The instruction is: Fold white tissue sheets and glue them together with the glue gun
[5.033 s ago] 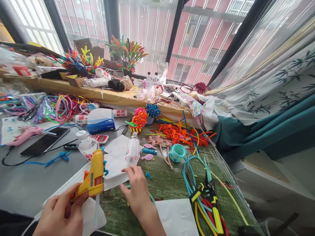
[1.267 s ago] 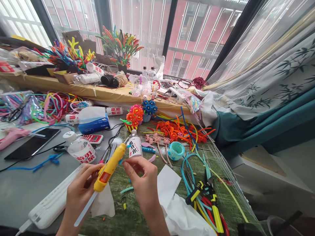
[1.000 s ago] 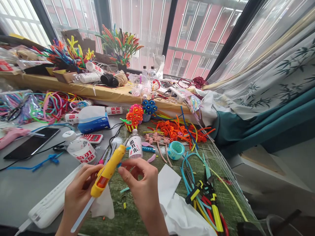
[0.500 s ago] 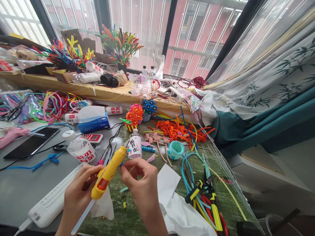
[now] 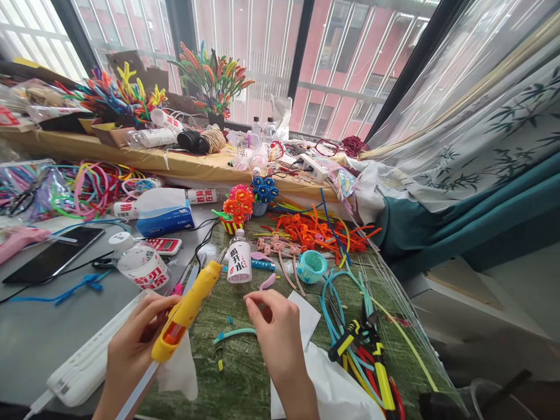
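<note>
My left hand (image 5: pixel 131 347) is closed round the grip of a yellow hot glue gun (image 5: pixel 186 308); its nozzle points up and away toward a small white-labelled bottle (image 5: pixel 239 263), and a clear glue stick juts from its rear. My right hand (image 5: pixel 277 332) hovers just right of the gun, fingers curled, thumb and forefinger pinched together; whatever they hold is too small to see. A short teal pipe-cleaner piece (image 5: pixel 234 333) lies on the green table cover (image 5: pixel 245 379) under that hand.
White paper sheets (image 5: pixel 306 315) lie by my right wrist. Cutters and pliers (image 5: pixel 365 341) rest on teal stems to the right. A teal tape ring (image 5: pixel 311 267), orange pipe-cleaner flowers (image 5: pixel 315 233), a white jar (image 5: pixel 142 267), phone (image 5: pixel 55 259) and power strip (image 5: pixel 87 361) surround the spot.
My right hand has drawn away from the glue gun's nozzle, moving right and down. The gun has tilted slightly lower in my left hand.
</note>
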The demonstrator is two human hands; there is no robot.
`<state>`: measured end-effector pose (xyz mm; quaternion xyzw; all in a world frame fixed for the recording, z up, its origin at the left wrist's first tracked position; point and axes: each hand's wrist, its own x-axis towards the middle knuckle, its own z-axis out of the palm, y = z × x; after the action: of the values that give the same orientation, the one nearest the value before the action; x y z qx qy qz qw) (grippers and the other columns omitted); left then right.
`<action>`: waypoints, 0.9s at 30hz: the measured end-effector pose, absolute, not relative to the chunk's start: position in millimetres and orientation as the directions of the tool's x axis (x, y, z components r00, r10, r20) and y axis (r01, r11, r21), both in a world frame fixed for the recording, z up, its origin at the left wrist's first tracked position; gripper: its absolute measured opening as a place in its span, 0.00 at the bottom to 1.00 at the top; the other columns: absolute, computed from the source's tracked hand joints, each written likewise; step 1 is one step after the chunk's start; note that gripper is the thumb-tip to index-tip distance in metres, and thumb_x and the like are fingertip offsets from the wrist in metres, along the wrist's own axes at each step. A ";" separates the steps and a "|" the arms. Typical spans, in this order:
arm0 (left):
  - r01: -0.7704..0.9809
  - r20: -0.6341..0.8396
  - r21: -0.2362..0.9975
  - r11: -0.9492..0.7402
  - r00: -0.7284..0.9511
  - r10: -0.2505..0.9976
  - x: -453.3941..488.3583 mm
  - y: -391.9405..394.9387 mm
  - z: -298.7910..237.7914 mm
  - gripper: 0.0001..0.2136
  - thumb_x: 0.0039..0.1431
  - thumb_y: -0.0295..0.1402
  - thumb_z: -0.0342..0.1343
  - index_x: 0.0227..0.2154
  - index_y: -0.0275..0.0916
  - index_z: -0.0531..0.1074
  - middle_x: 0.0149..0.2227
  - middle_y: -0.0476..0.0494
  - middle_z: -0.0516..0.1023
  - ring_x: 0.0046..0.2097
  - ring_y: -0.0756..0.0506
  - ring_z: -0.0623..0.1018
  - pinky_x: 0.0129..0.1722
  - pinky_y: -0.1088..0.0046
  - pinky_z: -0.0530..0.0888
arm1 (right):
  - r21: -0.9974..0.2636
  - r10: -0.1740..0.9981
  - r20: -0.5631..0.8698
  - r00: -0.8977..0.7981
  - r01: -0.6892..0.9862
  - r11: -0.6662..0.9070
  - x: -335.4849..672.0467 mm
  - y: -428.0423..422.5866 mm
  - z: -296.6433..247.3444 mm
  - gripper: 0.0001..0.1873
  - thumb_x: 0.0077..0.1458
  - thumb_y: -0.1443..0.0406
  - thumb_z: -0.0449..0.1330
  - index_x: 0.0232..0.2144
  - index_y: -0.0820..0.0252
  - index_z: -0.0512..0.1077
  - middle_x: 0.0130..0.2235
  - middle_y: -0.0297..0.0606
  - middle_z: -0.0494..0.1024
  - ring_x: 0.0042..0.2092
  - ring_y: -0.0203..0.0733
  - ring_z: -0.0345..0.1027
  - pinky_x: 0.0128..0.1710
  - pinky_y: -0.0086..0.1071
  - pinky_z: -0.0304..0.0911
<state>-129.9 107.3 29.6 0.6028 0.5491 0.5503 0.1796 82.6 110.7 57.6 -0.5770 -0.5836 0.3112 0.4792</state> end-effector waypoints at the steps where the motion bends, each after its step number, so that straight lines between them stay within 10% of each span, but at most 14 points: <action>1: 0.469 0.462 0.820 -0.327 -0.205 0.863 -130.9 107.5 28.9 0.09 0.49 0.43 0.62 0.32 0.46 0.77 0.33 0.48 0.73 0.24 0.51 0.69 0.18 0.77 0.66 | -0.923 0.966 0.219 0.139 0.351 0.159 82.7 112.3 60.0 0.08 0.58 0.67 0.61 0.30 0.56 0.80 0.29 0.33 0.79 0.27 0.36 0.67 0.27 0.27 0.60; 13: 0.468 0.462 0.803 -0.370 -0.095 0.882 -138.9 108.6 18.1 0.09 0.52 0.35 0.61 0.38 0.48 0.79 0.33 0.50 0.74 0.28 0.51 0.72 0.21 0.80 0.68 | -0.872 0.899 0.428 0.091 0.301 0.385 64.1 125.7 84.9 0.06 0.61 0.65 0.61 0.36 0.57 0.79 0.32 0.32 0.78 0.29 0.35 0.66 0.30 0.28 0.60; 27: 0.443 0.401 0.873 -0.201 -0.420 0.814 -120.5 98.0 52.1 0.10 0.48 0.39 0.63 0.35 0.46 0.78 0.35 0.54 0.71 0.30 0.54 0.70 0.27 0.83 0.69 | -0.679 0.998 0.015 -0.066 0.732 0.059 78.1 109.0 4.0 0.08 0.57 0.70 0.62 0.26 0.56 0.75 0.29 0.34 0.79 0.31 0.41 0.73 0.30 0.31 0.58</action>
<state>-120.5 98.0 52.1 0.5144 0.6113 0.5797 0.1600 78.1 109.0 4.0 -0.6343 -0.6818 0.2612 0.2543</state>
